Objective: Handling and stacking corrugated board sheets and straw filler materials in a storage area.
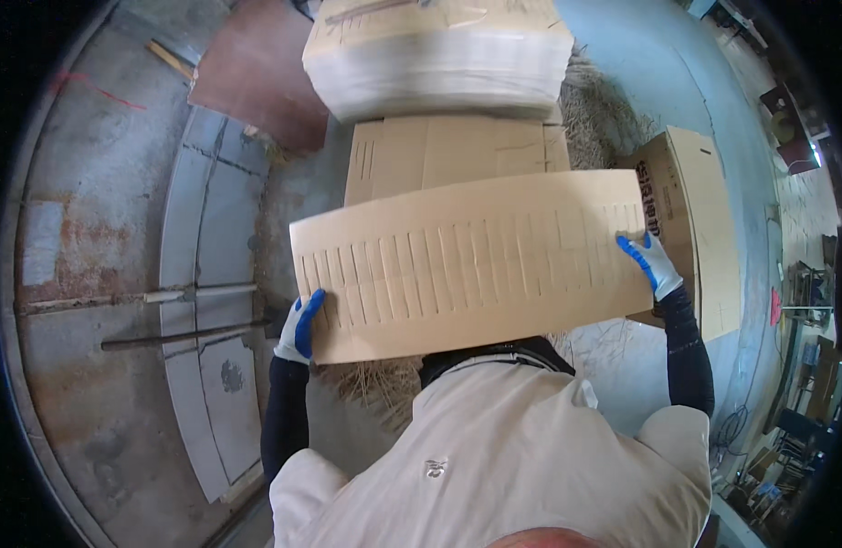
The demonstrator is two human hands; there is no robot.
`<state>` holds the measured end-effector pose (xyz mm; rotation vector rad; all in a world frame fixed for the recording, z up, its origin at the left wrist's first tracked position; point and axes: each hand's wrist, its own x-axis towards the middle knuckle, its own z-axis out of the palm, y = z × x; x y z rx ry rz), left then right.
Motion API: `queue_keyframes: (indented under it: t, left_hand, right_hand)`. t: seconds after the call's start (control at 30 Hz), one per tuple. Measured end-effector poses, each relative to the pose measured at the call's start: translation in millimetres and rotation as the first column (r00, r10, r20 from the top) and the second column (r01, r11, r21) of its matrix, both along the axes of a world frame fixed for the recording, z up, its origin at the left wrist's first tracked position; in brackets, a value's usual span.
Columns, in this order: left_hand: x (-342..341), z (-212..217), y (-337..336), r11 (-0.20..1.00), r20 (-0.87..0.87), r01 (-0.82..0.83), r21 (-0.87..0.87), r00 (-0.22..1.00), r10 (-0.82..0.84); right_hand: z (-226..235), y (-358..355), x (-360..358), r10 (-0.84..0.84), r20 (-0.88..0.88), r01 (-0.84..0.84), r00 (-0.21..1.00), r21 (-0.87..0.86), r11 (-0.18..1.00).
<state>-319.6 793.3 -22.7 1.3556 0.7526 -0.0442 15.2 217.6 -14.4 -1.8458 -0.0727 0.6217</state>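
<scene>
Between my two hands I hold a long cardboard sheet (pixel 457 265) cut with a row of parallel slits. My left hand (pixel 300 325), in a white and blue glove, grips its lower left edge, the thumb on top. At the right edge my right hand (pixel 653 263), gloved the same way, grips it with blue-tipped fingers over the face. The sheet tilts, its right end farther away than its left. Beyond it lies another flat piece of cardboard (pixel 457 151), partly covered by the sheet. Fingers behind the sheet are hidden.
A tall stack of cardboard sheets (pixel 439 73) stands at the far side. On the right is an open cardboard box (pixel 704 228). Shredded cardboard strips (pixel 599 110) litter the floor. A brown board (pixel 261 73) and a long dark rod (pixel 179 336) lie at left.
</scene>
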Motion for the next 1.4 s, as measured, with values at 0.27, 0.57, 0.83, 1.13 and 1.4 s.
queue_keyframes:
  t: [0.27, 0.57, 0.83, 1.13, 1.4]
  left_hand:
    - [2.5, -13.0, 10.1, 0.997, -0.028, 0.023, -0.067, 0.999, -0.025]
    - [11.3, -2.2, -7.4, 0.997, -0.022, -0.060, 0.055, 0.998, 0.061]
    - [-9.4, -36.3, 25.4, 0.998, -0.040, -0.007, -0.062, 0.999, 0.004]
    - [14.8, -0.1, -14.4, 0.996, -0.016, -0.075, -0.039, 0.997, 0.074]
    - [3.4, -8.6, 1.2, 0.998, -0.020, -0.030, -0.054, 0.999, 0.029]
  right_hand:
    - [5.6, -1.5, -0.9, 0.035, -0.003, -0.034, 0.999, 0.088, 0.996]
    - [19.6, -2.7, -1.4, 0.057, -0.029, -0.053, 0.998, 0.125, 0.991]
    - [24.9, 4.6, -8.0, 0.035, -0.178, 0.003, 0.983, 0.208, 0.978]
    - [9.8, 0.7, -7.1, -0.040, -0.223, 0.096, 0.974, 0.244, 0.965]
    - [3.7, 0.4, -1.5, 0.050, -0.091, -0.034, 0.995, 0.166, 0.986]
